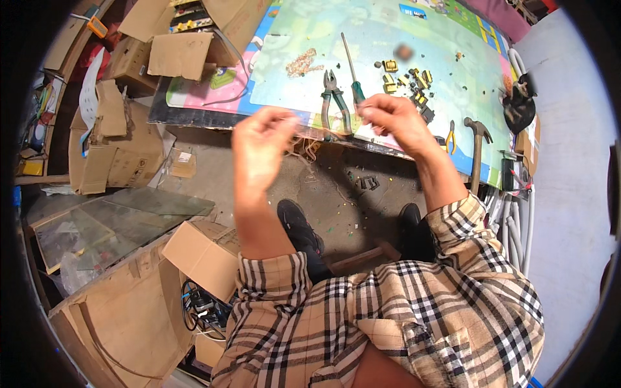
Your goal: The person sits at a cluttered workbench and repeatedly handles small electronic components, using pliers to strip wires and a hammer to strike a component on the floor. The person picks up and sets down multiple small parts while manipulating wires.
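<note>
My left hand [264, 140] is raised before the table's front edge, fingers curled in a blurred pinch; a thin coppery strand may run from it, too faint to be sure. My right hand [394, 123] is also pinched, over the edge beside a screwdriver [350, 58] with a green handle. What either hand grips is unclear. Between them on the mat [272, 77] lie pliers [336, 103] with open jaws. Small yellow and black components [414, 81] are scattered right of the screwdriver, and a pile of copper-coloured bits [301, 63] lies farther back.
A hammer [479, 145] and yellow-handled pliers [451, 134] lie at the right, near a white wall [569, 194] and pipes [514, 236]. Cardboard boxes [123, 155] crowd the left, with glass panes [149, 207] below them and a carton of cables [210, 304] near my left leg.
</note>
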The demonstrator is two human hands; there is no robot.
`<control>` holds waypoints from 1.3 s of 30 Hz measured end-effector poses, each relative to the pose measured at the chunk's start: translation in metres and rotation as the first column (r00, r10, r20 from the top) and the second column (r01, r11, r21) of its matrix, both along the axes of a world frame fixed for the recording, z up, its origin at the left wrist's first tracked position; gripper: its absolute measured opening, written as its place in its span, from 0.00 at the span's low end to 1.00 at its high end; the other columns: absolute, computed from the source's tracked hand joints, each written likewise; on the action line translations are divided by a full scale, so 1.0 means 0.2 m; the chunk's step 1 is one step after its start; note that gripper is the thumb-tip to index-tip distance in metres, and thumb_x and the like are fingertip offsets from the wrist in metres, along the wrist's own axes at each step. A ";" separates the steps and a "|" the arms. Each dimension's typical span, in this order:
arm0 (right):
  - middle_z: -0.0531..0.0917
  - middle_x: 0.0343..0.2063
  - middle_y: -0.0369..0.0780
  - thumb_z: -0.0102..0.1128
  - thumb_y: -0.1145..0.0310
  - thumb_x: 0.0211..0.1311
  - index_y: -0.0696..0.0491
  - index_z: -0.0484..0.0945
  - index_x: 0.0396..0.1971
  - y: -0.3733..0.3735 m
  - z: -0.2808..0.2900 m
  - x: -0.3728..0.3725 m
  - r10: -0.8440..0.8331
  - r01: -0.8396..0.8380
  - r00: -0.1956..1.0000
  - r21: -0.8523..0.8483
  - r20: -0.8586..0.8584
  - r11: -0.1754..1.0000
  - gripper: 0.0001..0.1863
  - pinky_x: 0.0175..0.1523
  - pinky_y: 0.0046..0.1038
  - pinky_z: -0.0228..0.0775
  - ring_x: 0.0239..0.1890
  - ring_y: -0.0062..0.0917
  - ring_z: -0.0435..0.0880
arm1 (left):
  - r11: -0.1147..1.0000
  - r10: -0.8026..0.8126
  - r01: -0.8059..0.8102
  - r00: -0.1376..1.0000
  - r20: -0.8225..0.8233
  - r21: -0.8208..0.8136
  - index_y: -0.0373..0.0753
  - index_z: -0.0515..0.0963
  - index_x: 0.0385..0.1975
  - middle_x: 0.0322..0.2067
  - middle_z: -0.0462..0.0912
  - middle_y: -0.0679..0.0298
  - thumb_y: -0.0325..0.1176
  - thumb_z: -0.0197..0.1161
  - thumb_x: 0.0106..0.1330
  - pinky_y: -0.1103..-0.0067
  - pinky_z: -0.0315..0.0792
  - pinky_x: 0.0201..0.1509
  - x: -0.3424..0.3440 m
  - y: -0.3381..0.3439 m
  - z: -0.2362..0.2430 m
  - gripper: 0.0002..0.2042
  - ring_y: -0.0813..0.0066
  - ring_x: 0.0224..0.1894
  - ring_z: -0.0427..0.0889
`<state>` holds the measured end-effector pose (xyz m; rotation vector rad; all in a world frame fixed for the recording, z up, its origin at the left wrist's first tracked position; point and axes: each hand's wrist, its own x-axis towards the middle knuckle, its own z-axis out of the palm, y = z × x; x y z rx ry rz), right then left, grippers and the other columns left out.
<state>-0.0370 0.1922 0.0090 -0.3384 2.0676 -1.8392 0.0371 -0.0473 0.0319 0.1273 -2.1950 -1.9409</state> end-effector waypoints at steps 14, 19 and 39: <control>0.79 0.23 0.33 0.62 0.70 0.60 0.59 0.79 0.36 0.89 -0.53 -0.09 -0.313 0.328 0.921 -0.030 0.230 0.944 0.08 0.23 0.12 0.57 0.19 0.11 0.69 | 0.665 0.734 -0.702 0.677 -0.049 0.256 0.36 0.79 0.31 0.21 0.79 0.67 0.27 0.67 0.58 0.91 0.56 0.15 0.17 -0.68 -0.11 0.05 0.88 0.16 0.67; 0.77 0.20 0.30 0.61 0.68 0.61 0.56 0.80 0.32 0.95 -0.58 -0.12 -0.400 0.372 0.911 0.220 0.101 0.902 0.07 0.24 0.14 0.57 0.18 0.11 0.69 | 0.592 0.805 -0.801 0.587 -0.084 0.083 0.35 0.80 0.32 0.24 0.81 0.65 0.30 0.66 0.60 0.90 0.57 0.16 0.28 -0.78 -0.14 0.06 0.89 0.18 0.68; 0.83 0.36 0.48 0.64 0.62 0.55 0.60 0.78 0.43 -0.27 -0.40 -0.08 0.384 -0.247 0.881 0.423 -0.277 0.872 0.20 0.46 0.31 0.72 0.35 0.35 0.82 | 0.671 0.283 -0.124 0.954 0.098 -0.731 0.32 0.76 0.43 0.41 0.79 0.44 0.35 0.55 0.64 0.64 0.69 0.51 0.02 -0.16 -0.10 0.14 0.46 0.48 0.76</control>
